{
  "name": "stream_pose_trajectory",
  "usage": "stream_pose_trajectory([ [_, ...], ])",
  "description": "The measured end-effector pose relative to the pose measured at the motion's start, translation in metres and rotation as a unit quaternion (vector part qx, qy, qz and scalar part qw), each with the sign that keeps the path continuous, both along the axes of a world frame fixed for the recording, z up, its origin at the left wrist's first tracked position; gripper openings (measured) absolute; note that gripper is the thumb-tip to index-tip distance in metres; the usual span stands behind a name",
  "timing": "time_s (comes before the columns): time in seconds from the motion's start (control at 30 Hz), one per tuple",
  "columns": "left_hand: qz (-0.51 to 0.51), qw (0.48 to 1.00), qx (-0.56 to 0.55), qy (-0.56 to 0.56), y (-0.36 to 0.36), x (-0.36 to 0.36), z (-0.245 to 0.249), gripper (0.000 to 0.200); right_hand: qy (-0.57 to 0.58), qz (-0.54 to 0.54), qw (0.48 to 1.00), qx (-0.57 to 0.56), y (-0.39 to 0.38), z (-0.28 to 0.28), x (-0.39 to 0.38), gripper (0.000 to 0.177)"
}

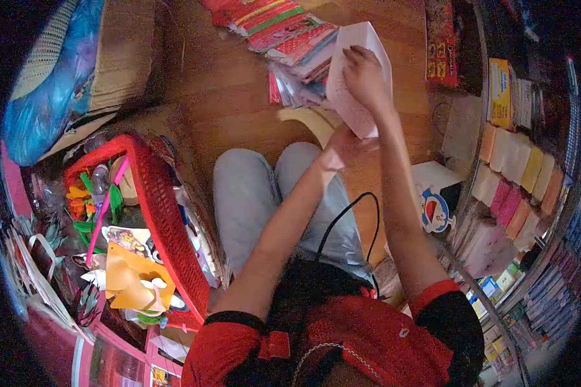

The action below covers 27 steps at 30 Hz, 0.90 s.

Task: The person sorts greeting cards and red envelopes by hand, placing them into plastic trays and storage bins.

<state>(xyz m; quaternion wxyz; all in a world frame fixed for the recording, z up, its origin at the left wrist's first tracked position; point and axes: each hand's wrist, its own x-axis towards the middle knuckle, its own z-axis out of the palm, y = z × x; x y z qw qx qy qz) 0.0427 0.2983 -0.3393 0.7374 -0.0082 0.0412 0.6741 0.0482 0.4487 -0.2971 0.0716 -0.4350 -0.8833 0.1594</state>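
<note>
A folded white sheet of paper [355, 106], with faint print or lines on its side, is held up in front of my knees. My right hand [366, 77] lies over its upper part, fingers bent against the paper. At the lower end of the sheet, my left hand [354, 147] grips it from below; part of its fingers is hidden and slightly blurred. Just beyond the sheet, a row of colourful packets [290, 39] in red, green and white spreads over the wooden floor. A pale curved strip [306, 119] lies near my left hand.
On the left stands a red basket [168, 213] with paper cut-outs and coloured craft pieces. Behind it are a cardboard box [122, 51] and a blue plastic bag [58, 109]. Shelves with stacked goods [513, 155] line the right side. A black cable [336, 219] loops over my lap.
</note>
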Motion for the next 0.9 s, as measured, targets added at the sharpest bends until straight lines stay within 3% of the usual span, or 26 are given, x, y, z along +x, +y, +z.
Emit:
stream_pose_trajectory([
  [0.13, -0.043, 0.999, -0.021, -0.025, 0.004, 0.040, -0.023, 0.042, 0.045, -0.041, 0.992, -0.112, -0.007, 0.052, 0.046, 0.040],
  [0.2, -0.137, 0.988, -0.054, 0.051, 0.002, 0.052, -0.030, 0.043, 0.124, -0.055, 0.980, -0.143, -0.008, 0.055, 0.080, 0.039],
  [0.37, -0.103, 0.967, -0.185, 0.141, -0.013, 0.052, -0.008, 0.056, 0.215, -0.207, 0.947, -0.116, -0.048, 0.060, 0.147, 0.040],
  [0.43, -0.150, 0.894, -0.176, 0.383, -0.010, 0.058, -0.016, 0.070, 0.226, -0.263, 0.933, -0.102, -0.068, 0.054, 0.171, 0.044],
  [0.47, -0.153, 0.894, -0.174, 0.384, -0.013, 0.062, -0.014, 0.070, 0.178, -0.286, 0.939, -0.070, -0.079, 0.048, 0.184, 0.048],
  [0.5, -0.102, 0.836, -0.169, 0.511, -0.019, 0.065, -0.008, 0.073, 0.129, -0.308, 0.942, -0.037, -0.088, 0.048, 0.190, 0.053],
  [0.53, -0.076, 0.802, -0.160, 0.570, -0.022, 0.067, -0.004, 0.074, 0.036, -0.328, 0.944, 0.004, -0.096, 0.047, 0.195, 0.062],
  [0.57, -0.051, 0.761, -0.155, 0.628, -0.024, 0.068, -0.001, 0.075, 0.036, -0.333, 0.942, 0.005, -0.103, 0.048, 0.200, 0.062],
  [0.63, 0.044, 0.610, -0.097, 0.785, -0.025, 0.068, 0.002, 0.080, 0.188, -0.389, 0.891, -0.138, -0.114, 0.044, 0.214, 0.062],
  [0.67, 0.044, 0.612, -0.092, 0.784, -0.023, 0.066, 0.002, 0.080, 0.189, -0.392, 0.890, -0.134, -0.114, 0.036, 0.222, 0.062],
  [0.73, 0.024, 0.659, -0.082, 0.747, -0.009, 0.047, 0.011, 0.078, 0.341, -0.450, 0.798, -0.211, -0.106, 0.016, 0.235, 0.057],
  [0.77, 0.026, 0.661, -0.077, 0.746, 0.000, 0.036, 0.012, 0.078, 0.342, -0.451, 0.798, -0.205, -0.096, 0.007, 0.238, 0.057],
  [0.83, 0.137, 0.672, -0.007, 0.728, 0.018, 0.014, 0.009, 0.071, 0.401, -0.475, 0.728, -0.289, -0.065, -0.015, 0.231, 0.047],
  [0.9, 0.124, 0.696, -0.028, 0.706, 0.020, -0.004, 0.009, 0.062, 0.422, -0.495, 0.686, -0.325, -0.033, -0.048, 0.225, 0.043],
])
